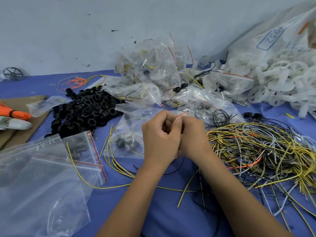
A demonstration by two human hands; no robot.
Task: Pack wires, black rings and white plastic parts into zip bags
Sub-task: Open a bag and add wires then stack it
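A: From the head camera, what are the hands doing?

B: The left hand [159, 139] and the right hand [191, 134] meet at the middle of the blue table [153, 211], knuckles touching. Both have their fingers curled, pinching the red-striped top edge of a zip bag [131, 134] between them. The bag spreads to the left of the hands, and something dark lies inside it, with yellow wire.

A: And the parts to pack?

B: The tangle of wires [256, 154], yellow, black, white and some orange, lies just right of the right hand. The heap of black rings [87, 110] sits to the upper left, well apart from the hands. The white plastic parts [277, 82] spill from a big sack [273, 31] at the far right.

A: Anything else?

B: A pile of filled bags [153, 69] rests against the wall [68, 31] behind. Empty bags [42, 177] lie at the lower left. A bundle of orange wires [15, 113] sits on cardboard [34, 124] at the left edge.
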